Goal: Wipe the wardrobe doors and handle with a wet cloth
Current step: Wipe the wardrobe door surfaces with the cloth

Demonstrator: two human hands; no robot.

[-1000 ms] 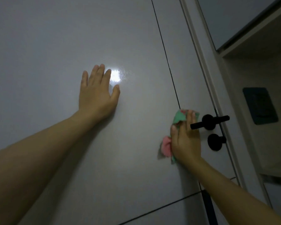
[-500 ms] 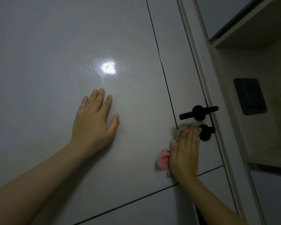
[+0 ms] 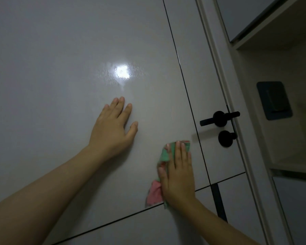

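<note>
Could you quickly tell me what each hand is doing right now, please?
Left hand: open, flat on the door.
Right hand: open, pressing the cloth against the door.

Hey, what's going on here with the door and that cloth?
A person is wiping a pale wardrobe door. The right hand presses a green and pink cloth flat against the panel, below and left of the black handle, which it isn't touching. The left hand rests open on the door, under a bright glare spot.
</note>
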